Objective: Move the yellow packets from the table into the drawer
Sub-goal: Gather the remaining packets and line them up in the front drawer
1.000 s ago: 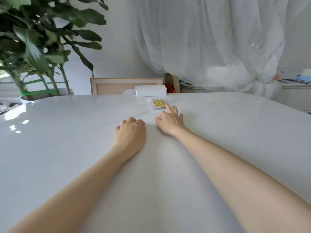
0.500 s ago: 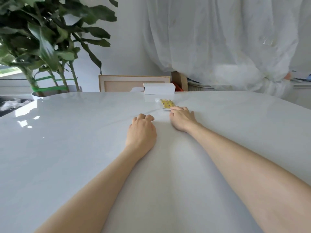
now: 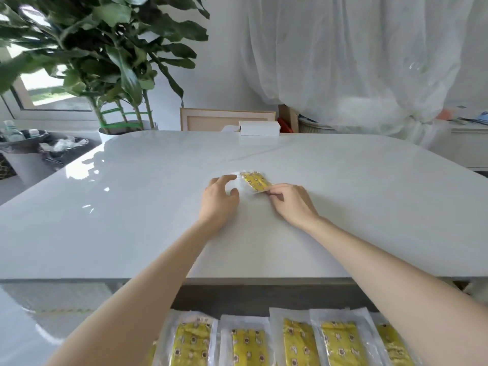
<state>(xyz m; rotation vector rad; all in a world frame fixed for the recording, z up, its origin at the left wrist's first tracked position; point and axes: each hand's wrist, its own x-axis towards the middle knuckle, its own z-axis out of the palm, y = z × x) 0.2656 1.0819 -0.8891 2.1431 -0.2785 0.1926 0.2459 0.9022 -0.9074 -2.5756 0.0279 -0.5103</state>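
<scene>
One packet (image 3: pixel 255 181) lies on table (image 3: pixel 369 207), R hand (image 3: pixel 291 203) pinching only its near corner, L hand (image 3: pixel 219 199) loose & empty beside it — slick film may slip that thin pinch en route to drawer (image 3: pixel 250 302), or land across the row (image 3: pixel 298 339) there.

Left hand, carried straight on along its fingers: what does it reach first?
Most likely the yellow packet on the table, at its clear wrapper edge just ahead of the left hand. The right hand pinches the packet's near corner. Depth is hard to judge from one view.
</scene>
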